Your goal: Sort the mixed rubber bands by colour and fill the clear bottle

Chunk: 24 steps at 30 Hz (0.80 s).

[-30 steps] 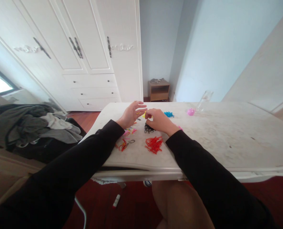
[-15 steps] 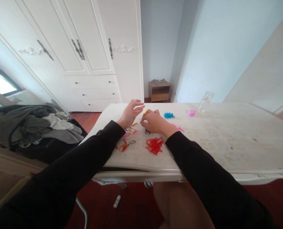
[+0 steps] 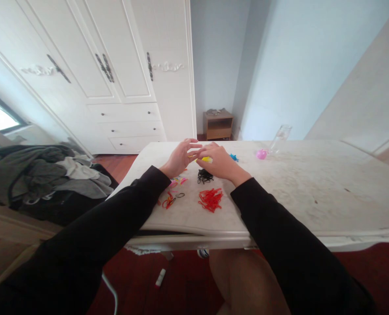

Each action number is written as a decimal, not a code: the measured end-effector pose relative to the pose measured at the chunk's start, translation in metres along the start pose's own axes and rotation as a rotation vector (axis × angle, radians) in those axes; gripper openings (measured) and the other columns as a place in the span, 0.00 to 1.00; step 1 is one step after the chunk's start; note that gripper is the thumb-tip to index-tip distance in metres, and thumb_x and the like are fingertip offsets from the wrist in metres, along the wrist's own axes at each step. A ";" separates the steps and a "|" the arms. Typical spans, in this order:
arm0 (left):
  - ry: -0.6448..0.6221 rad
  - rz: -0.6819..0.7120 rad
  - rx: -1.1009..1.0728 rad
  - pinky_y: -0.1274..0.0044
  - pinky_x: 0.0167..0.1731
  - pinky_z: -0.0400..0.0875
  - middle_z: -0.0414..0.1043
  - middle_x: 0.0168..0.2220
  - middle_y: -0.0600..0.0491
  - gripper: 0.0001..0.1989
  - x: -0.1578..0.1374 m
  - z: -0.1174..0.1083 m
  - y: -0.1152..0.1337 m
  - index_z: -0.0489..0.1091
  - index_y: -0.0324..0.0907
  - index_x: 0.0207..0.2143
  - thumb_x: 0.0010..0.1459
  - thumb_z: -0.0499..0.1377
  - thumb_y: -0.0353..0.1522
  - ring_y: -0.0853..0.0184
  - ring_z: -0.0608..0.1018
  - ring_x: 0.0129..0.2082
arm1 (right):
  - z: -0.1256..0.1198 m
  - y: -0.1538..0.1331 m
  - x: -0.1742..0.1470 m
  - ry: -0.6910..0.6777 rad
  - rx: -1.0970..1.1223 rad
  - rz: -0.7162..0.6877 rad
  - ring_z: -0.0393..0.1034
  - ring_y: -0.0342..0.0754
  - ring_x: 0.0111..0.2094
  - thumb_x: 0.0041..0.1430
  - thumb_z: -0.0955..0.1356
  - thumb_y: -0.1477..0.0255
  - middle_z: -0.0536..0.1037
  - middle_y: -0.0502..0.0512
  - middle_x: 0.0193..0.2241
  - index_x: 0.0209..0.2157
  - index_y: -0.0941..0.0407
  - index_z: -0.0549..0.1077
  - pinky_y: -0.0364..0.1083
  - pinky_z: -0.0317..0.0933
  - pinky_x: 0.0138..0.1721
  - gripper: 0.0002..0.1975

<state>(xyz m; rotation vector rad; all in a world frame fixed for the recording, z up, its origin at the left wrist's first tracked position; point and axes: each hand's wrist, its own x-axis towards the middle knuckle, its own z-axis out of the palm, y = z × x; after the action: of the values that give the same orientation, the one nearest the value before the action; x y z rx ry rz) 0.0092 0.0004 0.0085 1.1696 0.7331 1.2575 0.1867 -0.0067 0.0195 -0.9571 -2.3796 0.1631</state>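
1. Nearest on the counter (image 3: 296, 197): red bands (image 3: 210, 200), then black bands (image 3: 205, 176).
2. Beyond, yellow bands (image 3: 207, 159) show inside the right hand (image 3: 220, 162)'s curled fingers; held or beneath, I cannot tell.
3. Left hand (image 3: 179, 159), less near them, leftward: fingers parted, hold unclear.

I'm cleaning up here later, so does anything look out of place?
A white tube-like item lies on the floor below the table, perhaps dropped. On the table, one black loop sits apart from the black pile.

left grip (image 3: 178, 160) close beside right grip (image 3: 219, 162) | black bands (image 3: 205, 176), red bands (image 3: 210, 200) on white table (image 3: 289, 188) (smudged)
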 end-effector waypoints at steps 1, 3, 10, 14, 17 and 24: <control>-0.021 -0.005 0.002 0.67 0.51 0.73 0.78 0.44 0.48 0.15 -0.001 0.001 0.001 0.71 0.43 0.43 0.61 0.58 0.43 0.60 0.81 0.45 | 0.002 0.000 0.000 -0.013 0.012 -0.043 0.66 0.55 0.56 0.66 0.66 0.69 0.81 0.55 0.52 0.42 0.52 0.83 0.56 0.57 0.57 0.11; -0.050 -0.016 0.009 0.67 0.51 0.73 0.79 0.46 0.48 0.17 -0.003 0.002 0.001 0.71 0.44 0.45 0.61 0.58 0.45 0.59 0.80 0.47 | 0.006 -0.001 -0.001 -0.048 0.034 -0.098 0.62 0.57 0.62 0.65 0.68 0.69 0.77 0.54 0.58 0.47 0.50 0.82 0.59 0.55 0.61 0.12; -0.012 -0.024 -0.017 0.67 0.53 0.73 0.78 0.48 0.46 0.18 -0.003 0.003 0.005 0.71 0.43 0.47 0.63 0.57 0.46 0.59 0.80 0.48 | 0.007 -0.005 -0.003 -0.091 0.002 -0.116 0.62 0.58 0.62 0.66 0.67 0.71 0.77 0.57 0.59 0.49 0.52 0.79 0.60 0.54 0.60 0.13; 0.022 -0.021 -0.016 0.66 0.51 0.75 0.77 0.48 0.44 0.20 -0.002 0.003 0.009 0.72 0.42 0.46 0.63 0.55 0.47 0.58 0.81 0.46 | 0.006 -0.007 -0.003 -0.082 -0.010 -0.149 0.64 0.57 0.61 0.65 0.67 0.71 0.77 0.59 0.57 0.50 0.54 0.78 0.57 0.55 0.59 0.13; 0.046 -0.005 0.023 0.65 0.47 0.77 0.77 0.45 0.46 0.17 0.001 -0.003 0.011 0.72 0.42 0.44 0.63 0.56 0.45 0.60 0.81 0.43 | 0.007 -0.004 -0.001 -0.017 0.004 -0.140 0.66 0.55 0.60 0.66 0.65 0.72 0.78 0.59 0.57 0.50 0.55 0.77 0.54 0.56 0.60 0.14; 0.068 0.103 0.711 0.71 0.37 0.73 0.75 0.26 0.51 0.01 0.017 -0.045 0.027 0.75 0.41 0.29 0.52 0.64 0.30 0.66 0.75 0.27 | 0.012 0.016 0.003 -0.017 -0.177 0.138 0.68 0.59 0.56 0.66 0.64 0.70 0.78 0.66 0.54 0.48 0.61 0.78 0.55 0.58 0.57 0.16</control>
<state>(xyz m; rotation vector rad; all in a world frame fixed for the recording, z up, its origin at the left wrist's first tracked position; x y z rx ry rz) -0.0373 0.0256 0.0233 1.7558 1.2417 1.1528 0.1881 0.0082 0.0056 -1.2083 -2.3736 0.0130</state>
